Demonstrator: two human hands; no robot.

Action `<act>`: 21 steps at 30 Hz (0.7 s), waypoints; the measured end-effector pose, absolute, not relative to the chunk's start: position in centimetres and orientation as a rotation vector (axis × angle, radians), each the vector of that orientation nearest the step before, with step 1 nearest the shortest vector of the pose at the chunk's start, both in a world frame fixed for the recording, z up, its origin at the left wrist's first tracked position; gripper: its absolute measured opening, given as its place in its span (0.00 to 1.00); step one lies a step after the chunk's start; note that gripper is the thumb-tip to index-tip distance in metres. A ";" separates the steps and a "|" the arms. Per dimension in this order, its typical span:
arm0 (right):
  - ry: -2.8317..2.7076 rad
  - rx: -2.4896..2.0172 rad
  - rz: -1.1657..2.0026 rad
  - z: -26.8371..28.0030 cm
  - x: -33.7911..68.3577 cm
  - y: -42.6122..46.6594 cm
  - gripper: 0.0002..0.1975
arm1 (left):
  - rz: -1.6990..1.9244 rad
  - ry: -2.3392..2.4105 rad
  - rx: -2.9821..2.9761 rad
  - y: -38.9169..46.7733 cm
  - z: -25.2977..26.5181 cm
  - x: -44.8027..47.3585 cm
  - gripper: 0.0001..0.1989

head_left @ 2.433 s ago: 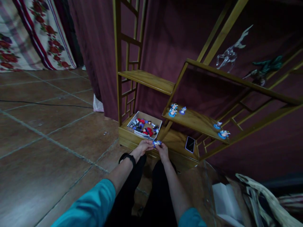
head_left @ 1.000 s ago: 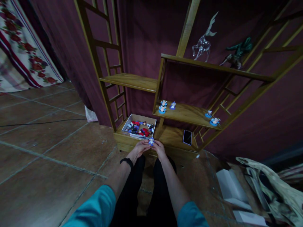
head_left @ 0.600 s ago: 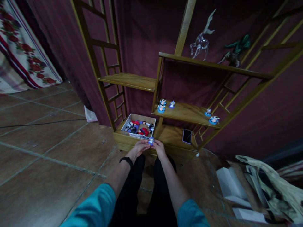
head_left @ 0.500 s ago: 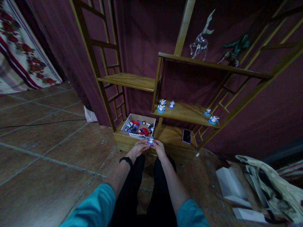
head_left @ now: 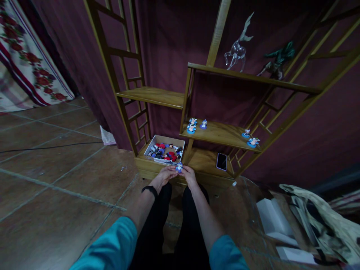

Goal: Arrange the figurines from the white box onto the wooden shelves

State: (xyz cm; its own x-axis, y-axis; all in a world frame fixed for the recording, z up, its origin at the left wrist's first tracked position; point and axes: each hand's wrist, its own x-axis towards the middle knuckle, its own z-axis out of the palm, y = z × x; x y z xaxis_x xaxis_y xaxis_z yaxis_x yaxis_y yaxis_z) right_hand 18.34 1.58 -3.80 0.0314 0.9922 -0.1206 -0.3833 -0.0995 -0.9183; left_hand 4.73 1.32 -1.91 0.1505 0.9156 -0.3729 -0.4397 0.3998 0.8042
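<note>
Between my two hands is a small purple and white figurine (head_left: 179, 167), upright and facing me. My left hand (head_left: 166, 175) grips its left side with the fingertips. On the opposite side my right hand (head_left: 188, 174) pinches it too. Just beyond my hands, an open cardboard box (head_left: 182, 143) holds several figurines in red, black and purple. On the middle shelf (head_left: 219, 132) a similar purple figurine (head_left: 204, 124) stands beside two blue and white figurines (head_left: 191, 129). Two more small figurines (head_left: 253, 142) are at that shelf's right end.
A phone (head_left: 222, 161) lies on the bottom board. Above, a clear glass deer (head_left: 237, 52) and a dark green statuette (head_left: 278, 62) stand on the upper shelf. White boxes (head_left: 275, 221) and a pale cloth bag (head_left: 320, 221) are on the floor at right.
Both hands keep the figurine in nearly the same place, with a very slight shift of it. The camera view has moved a little; the shelf things look unchanged.
</note>
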 end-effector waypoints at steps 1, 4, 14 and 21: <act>-0.835 -1.017 1.404 -3.9 18.3 1.6 0.17 | 1.070 0.982 0.592 1.3 -1.9 4.8 0.15; -0.891 -1.030 1.374 -4.2 18.1 1.6 0.18 | 1.131 0.975 0.565 1.2 -2.1 4.9 0.15; -0.951 -1.074 1.294 -4.2 18.3 1.5 0.14 | 1.122 0.976 0.606 1.2 -2.1 5.0 0.14; -0.979 -1.140 1.281 -3.5 18.2 1.3 0.15 | 1.064 0.944 0.695 0.8 -1.6 5.1 0.16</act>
